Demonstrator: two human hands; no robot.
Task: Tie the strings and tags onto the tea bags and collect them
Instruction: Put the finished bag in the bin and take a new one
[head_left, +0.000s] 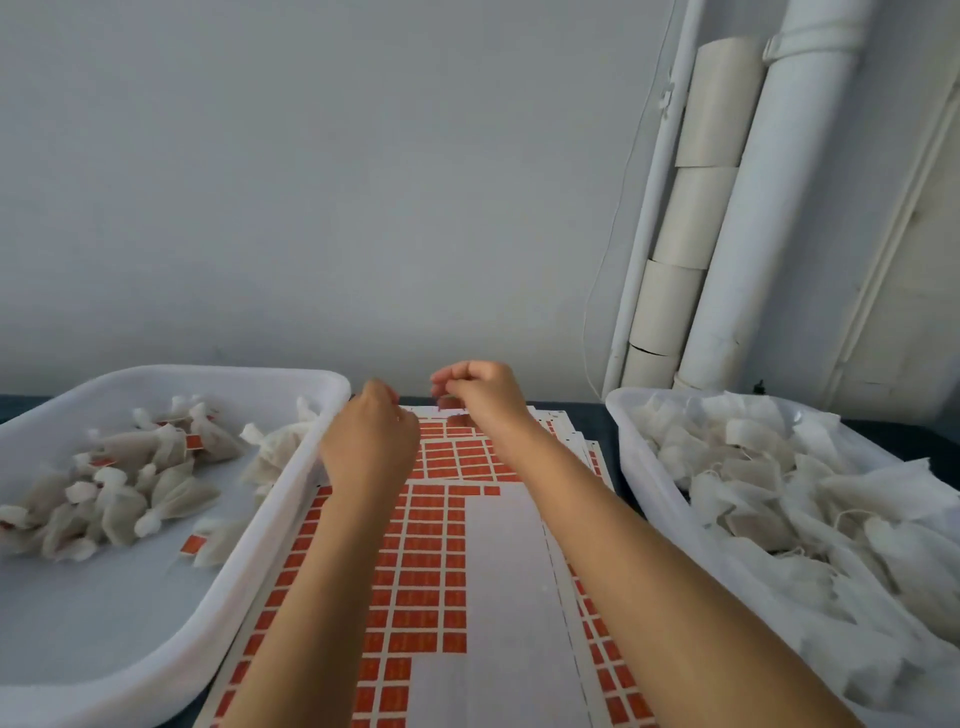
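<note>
Dark table, tag sheets (498, 561) | left hand (371, 441) grip unclear | right hand (480, 397) fingers curled, contents unclear

Ahead of you stands a plain grey-white wall (311, 182); at its right runs a thick white drainpipe (769, 208), leaning in your wide view, with a clamp band (810, 39) near its top; beside it, on its left, you see cream cardboard tubes (696, 208) stacked end to end, four in a column; a thinner white pipe (655, 208) runs along their left; a thin cord (621, 208) hangs down the wall; underneath everything lies a dark blue tabletop (582, 410).
</note>
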